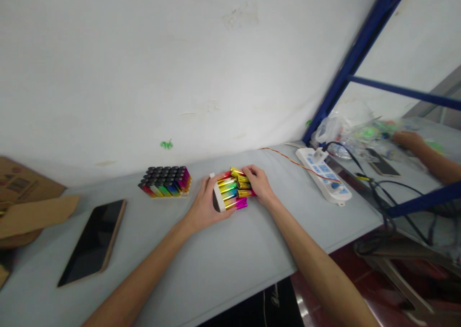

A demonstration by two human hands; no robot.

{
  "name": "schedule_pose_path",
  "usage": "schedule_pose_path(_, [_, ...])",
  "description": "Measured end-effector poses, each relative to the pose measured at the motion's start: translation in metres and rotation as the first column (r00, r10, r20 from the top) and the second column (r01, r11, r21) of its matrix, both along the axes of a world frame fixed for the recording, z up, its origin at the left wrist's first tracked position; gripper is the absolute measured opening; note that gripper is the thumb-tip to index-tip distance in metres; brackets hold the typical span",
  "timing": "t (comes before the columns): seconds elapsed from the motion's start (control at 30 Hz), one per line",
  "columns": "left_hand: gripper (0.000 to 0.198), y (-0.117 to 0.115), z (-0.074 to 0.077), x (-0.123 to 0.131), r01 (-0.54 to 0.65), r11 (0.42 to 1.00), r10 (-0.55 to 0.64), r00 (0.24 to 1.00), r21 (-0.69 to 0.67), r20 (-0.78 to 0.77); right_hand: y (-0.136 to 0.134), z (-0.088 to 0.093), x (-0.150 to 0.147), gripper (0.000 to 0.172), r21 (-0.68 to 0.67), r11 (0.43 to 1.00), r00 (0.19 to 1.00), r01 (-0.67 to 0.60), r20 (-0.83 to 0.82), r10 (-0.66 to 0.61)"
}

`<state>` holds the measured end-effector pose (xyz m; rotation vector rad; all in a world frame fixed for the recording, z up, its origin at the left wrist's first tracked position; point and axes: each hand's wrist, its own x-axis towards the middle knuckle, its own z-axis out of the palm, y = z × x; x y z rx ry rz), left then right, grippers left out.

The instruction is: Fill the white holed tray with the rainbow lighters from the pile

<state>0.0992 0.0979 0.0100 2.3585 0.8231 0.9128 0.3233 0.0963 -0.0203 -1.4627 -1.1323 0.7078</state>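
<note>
My left hand [207, 203] is closed around a small white tray [217, 197] tipped on its side. Shiny metallic tubes [227, 188] in red, green, blue and pink with gold parts lie in rows in it. My right hand [260, 184] grips several gold-ended tubes [244, 185] at the tray's right side, its fingers partly hiding them. To the left of my hands stands a block of upright, black-topped tubes [165, 182] shaded from red through green to purple, packed close together; they look like lighters.
A phone [92, 240] and an opened cardboard box [32, 187] lie at left. At right are a white power strip [323, 175] with cables, a blue metal frame [345, 72], and another person's hand [408, 139] among plastic bags [338, 130]. The wall [201, 67] rises behind the table.
</note>
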Motion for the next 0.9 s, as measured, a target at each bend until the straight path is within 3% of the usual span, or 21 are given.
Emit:
schedule_pose_path(0.17, [0.090,0.000,0.002,0.000,0.019,1.000,-0.019,1.000,-0.001,-0.004,-0.002,0.009,0.031,0.039,-0.022,0.999,0.972,-0.025,0.233,0.029])
schedule_pose_path(0.33, [0.089,-0.002,0.005,-0.001,0.007,1.000,-0.007,1.000,-0.003,-0.014,-0.009,0.016,0.063,0.032,-0.034,0.999,0.885,0.019,0.466,-0.001])
schedule_pose_path(0.47, [0.089,-0.002,0.003,-0.002,0.020,1.000,-0.020,1.000,-0.011,-0.007,-0.010,0.017,0.070,0.032,0.015,1.000,0.791,0.002,0.612,-0.011])
schedule_pose_path(0.63, [0.093,-0.001,0.000,-0.002,0.016,0.999,-0.016,1.000,-0.037,-0.003,-0.005,0.013,0.066,0.041,0.060,0.997,0.719,-0.046,0.695,-0.008])
schedule_pose_path(0.9, [0.091,-0.002,0.002,-0.002,0.023,0.999,-0.022,1.000,-0.043,0.009,0.002,0.003,0.066,0.043,0.047,0.998,0.709,-0.042,0.705,-0.003])
